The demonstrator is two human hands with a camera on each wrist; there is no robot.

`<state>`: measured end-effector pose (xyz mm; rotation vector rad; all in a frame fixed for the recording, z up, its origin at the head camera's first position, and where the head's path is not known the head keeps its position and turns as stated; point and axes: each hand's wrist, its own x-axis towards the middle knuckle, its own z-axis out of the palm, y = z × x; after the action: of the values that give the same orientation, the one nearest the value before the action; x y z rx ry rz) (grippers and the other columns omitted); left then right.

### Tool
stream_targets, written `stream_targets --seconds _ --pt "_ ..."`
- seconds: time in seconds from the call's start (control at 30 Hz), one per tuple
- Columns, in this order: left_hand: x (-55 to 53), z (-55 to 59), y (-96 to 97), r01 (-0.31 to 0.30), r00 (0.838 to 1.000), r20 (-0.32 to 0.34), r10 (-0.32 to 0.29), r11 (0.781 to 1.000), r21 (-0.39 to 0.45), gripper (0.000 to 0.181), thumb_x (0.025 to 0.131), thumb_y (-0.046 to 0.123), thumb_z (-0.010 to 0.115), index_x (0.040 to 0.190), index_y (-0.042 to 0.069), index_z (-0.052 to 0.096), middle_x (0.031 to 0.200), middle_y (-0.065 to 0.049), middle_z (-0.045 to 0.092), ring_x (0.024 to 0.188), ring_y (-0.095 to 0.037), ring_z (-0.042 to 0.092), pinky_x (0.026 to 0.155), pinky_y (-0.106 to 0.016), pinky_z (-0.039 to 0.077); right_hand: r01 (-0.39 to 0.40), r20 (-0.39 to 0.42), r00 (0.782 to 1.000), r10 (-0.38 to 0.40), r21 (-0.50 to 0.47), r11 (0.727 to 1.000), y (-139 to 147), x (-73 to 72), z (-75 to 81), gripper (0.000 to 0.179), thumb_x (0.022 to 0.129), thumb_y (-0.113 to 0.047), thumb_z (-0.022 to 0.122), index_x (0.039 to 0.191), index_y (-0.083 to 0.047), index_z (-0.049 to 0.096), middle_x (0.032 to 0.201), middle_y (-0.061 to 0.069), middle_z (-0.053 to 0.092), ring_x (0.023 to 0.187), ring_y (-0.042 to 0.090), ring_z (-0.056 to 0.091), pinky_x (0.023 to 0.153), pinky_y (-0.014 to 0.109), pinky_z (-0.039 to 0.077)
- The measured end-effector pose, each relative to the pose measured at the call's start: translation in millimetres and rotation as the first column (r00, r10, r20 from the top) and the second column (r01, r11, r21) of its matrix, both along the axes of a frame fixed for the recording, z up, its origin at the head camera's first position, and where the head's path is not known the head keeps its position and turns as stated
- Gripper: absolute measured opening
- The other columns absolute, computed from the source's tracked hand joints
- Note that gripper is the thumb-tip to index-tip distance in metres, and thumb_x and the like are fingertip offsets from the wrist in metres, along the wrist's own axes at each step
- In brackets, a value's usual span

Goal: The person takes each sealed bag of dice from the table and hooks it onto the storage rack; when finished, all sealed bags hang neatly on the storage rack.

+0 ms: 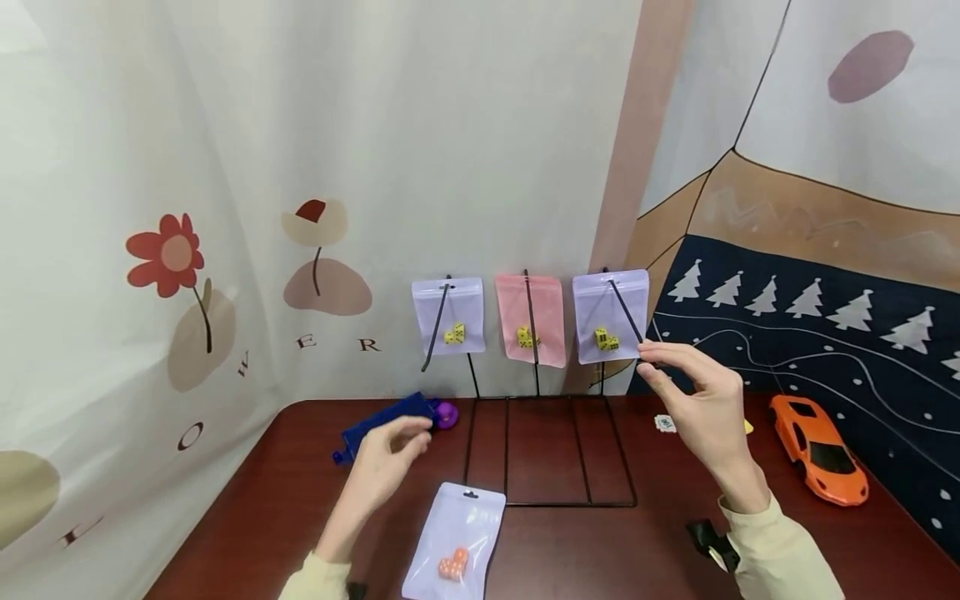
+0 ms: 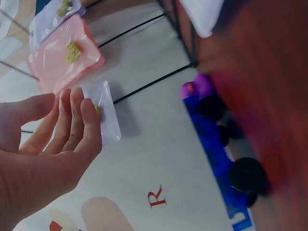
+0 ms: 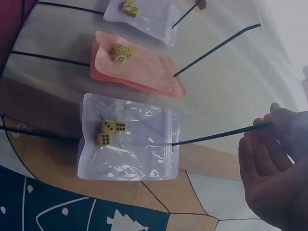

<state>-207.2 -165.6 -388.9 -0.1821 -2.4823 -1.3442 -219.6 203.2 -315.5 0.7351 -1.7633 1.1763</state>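
My right hand [image 1: 708, 400] is at the front end of the right rack hook [image 3: 221, 134], thumb and index fingertip slightly apart; whether they touch the hook is unclear. On that hook hangs a light purple zip bag [image 3: 139, 159] with yellow dice [image 3: 108, 127]. A pink zip bag [image 1: 528, 308] and another light purple bag [image 1: 448, 292], both with yellow dice, hang on the middle and left hooks. Loosely bent and holding nothing, my left hand [image 1: 386, 462] hovers above the table. Below it lies a light purple bag [image 1: 465, 525] containing orange dice [image 1: 453, 565].
The black wire rack's base [image 1: 570, 504] sits on the dark red table [image 1: 247, 517]. Behind my left hand lies a blue toy [image 2: 207, 144] with black wheels and a purple end. An orange toy car [image 1: 817, 450] and a small white piece [image 1: 664, 423] are at right.
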Motion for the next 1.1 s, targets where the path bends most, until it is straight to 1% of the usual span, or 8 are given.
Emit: stream_targets --seconds 0.1,0.3,0.5,0.6,0.7,0.9,0.97,1.1 --pt "14.6 -8.5 0.8 0.009 0.999 0.037 -0.007 0.999 -0.032 0.016 0.088 0.003 0.066 0.102 0.009 0.071 0.085 0.000 0.069 0.076 -0.011 0.064 0.065 -0.024 0.053 0.007 0.009 1.000 -0.007 0.017 1.000 0.8 2.4 1.0 0.031 0.067 0.025 0.071 0.093 0.009 0.070 0.096 0.021 0.068 0.097 0.008 0.062 0.087 0.014 0.049" --pt "34.7 -19.1 -0.8 0.008 0.996 0.091 -0.005 0.999 -0.037 0.015 0.088 0.005 0.067 0.101 0.012 0.071 0.084 0.000 0.068 0.077 -0.009 0.064 0.068 -0.024 0.054 0.011 0.022 1.000 -0.011 0.019 1.000 7.5 -11.2 -11.7 0.033 0.069 0.020 0.074 0.095 0.001 0.073 0.100 0.013 0.069 0.099 0.008 0.062 0.087 0.016 0.049" --pt "51.3 -28.9 -9.7 0.113 0.989 0.111 -0.099 0.985 -0.131 0.016 0.087 0.009 0.068 0.104 0.008 0.069 0.093 -0.002 0.069 0.086 -0.013 0.063 0.075 -0.027 0.054 0.003 0.020 1.000 -0.003 0.021 1.000 10.1 -13.9 -15.2 0.033 0.070 0.017 0.075 0.097 -0.003 0.073 0.101 0.008 0.070 0.099 0.011 0.062 0.087 0.017 0.049" --pt "56.3 -31.5 -16.8 0.194 0.970 0.182 -0.163 0.967 -0.163 0.019 0.089 0.014 0.067 0.105 0.004 0.068 0.093 -0.002 0.068 0.086 -0.015 0.063 0.074 -0.026 0.054 0.002 0.008 1.000 -0.002 0.012 1.000 10.0 -13.2 -14.7 0.035 0.069 0.017 0.075 0.097 -0.003 0.073 0.100 0.008 0.070 0.098 0.011 0.062 0.086 0.017 0.049" --pt "59.0 -34.7 -23.8 0.241 0.943 0.273 -0.191 0.956 -0.165 0.021 0.089 0.015 0.067 0.106 0.002 0.067 0.092 -0.001 0.067 0.084 -0.017 0.063 0.071 -0.028 0.054 0.003 0.007 1.000 -0.003 0.008 1.000 9.6 -12.4 -14.4 0.036 0.068 0.019 0.075 0.097 -0.003 0.073 0.100 0.009 0.070 0.098 0.011 0.062 0.086 0.016 0.050" --pt "61.4 -40.7 -31.4 0.263 0.899 0.404 -0.170 0.946 -0.189 0.025 0.085 0.016 0.070 0.105 0.002 0.066 0.087 0.000 0.064 0.080 -0.019 0.060 0.068 -0.039 0.055 0.011 0.028 1.000 -0.011 0.013 1.000 10.3 -11.0 -13.9 0.034 0.069 0.019 0.075 0.097 -0.001 0.073 0.100 0.011 0.069 0.098 0.008 0.061 0.088 0.016 0.049" --pt "61.7 -44.0 -32.6 0.265 0.883 0.441 -0.164 0.947 -0.179 0.025 0.084 0.016 0.071 0.104 0.002 0.066 0.084 -0.001 0.063 0.077 -0.018 0.058 0.065 -0.038 0.053 0.011 0.029 1.000 -0.011 0.013 1.000 10.3 -11.4 -14.1 0.034 0.069 0.019 0.075 0.097 0.000 0.073 0.100 0.011 0.069 0.097 0.008 0.061 0.087 0.015 0.049" --pt "62.9 -51.1 -32.1 0.274 0.866 0.468 -0.176 0.950 -0.151 0.023 0.082 0.012 0.072 0.102 0.001 0.066 0.082 -0.003 0.061 0.074 -0.018 0.056 0.060 -0.034 0.052 0.005 0.027 1.000 -0.005 0.016 1.000 9.4 -12.8 -14.0 0.034 0.068 0.021 0.074 0.096 0.001 0.072 0.099 0.013 0.069 0.095 0.007 0.061 0.086 0.015 0.049"
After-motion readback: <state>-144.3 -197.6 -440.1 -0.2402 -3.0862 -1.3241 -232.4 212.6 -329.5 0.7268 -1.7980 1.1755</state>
